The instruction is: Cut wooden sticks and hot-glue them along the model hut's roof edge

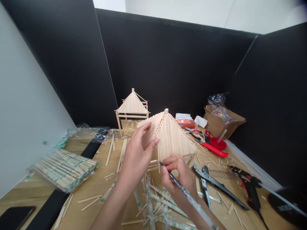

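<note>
In front of me stands a pyramid-shaped roof model point(174, 137) built of thin wooden sticks set side by side. My left hand point(140, 145) grips its left side, fingers on the left slope and thumb at the front edge. A single wooden stick point(158, 156) runs down from that thumb past the roof's lower edge. My right hand point(179, 174) is closed around a pen point(185, 191) with a patterned barrel. The pen's dark tip is at the stick's lower part; whether it touches cannot be made out. Part of the left slope is hidden behind my left hand.
A second stick pavilion point(133, 105) stands behind. Wrapped stick bundles point(66, 169) and a phone point(16, 217) lie left. On the right are black cutters point(220, 185), a glue gun point(248, 185), red-handled pliers point(214, 149) and a cardboard box point(222, 119). Loose sticks and wrappers litter the table.
</note>
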`<control>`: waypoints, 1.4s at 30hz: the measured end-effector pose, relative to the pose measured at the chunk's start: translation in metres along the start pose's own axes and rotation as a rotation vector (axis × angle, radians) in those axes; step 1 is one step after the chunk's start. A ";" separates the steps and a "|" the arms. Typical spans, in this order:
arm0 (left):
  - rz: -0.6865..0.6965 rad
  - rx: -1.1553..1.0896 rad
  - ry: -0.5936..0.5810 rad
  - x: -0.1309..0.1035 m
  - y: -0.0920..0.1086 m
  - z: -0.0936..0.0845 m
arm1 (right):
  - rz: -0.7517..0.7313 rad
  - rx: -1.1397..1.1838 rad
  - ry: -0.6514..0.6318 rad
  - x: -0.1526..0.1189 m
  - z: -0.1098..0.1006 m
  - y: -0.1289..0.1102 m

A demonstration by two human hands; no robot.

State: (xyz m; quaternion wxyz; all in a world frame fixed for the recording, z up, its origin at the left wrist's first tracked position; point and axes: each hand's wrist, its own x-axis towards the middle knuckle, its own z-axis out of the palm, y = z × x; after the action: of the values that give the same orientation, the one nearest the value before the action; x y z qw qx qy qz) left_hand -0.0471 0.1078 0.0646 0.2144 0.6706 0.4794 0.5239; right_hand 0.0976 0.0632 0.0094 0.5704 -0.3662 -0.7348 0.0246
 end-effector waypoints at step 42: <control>0.014 0.029 -0.001 0.000 0.001 0.002 | 0.021 -0.018 0.022 0.002 -0.002 -0.001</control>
State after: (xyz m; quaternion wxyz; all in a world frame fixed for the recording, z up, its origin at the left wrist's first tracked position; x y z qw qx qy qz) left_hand -0.0449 0.1075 0.0651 0.2012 0.6772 0.4824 0.5178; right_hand 0.0985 0.0630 0.0116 0.5749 -0.3793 -0.7247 0.0197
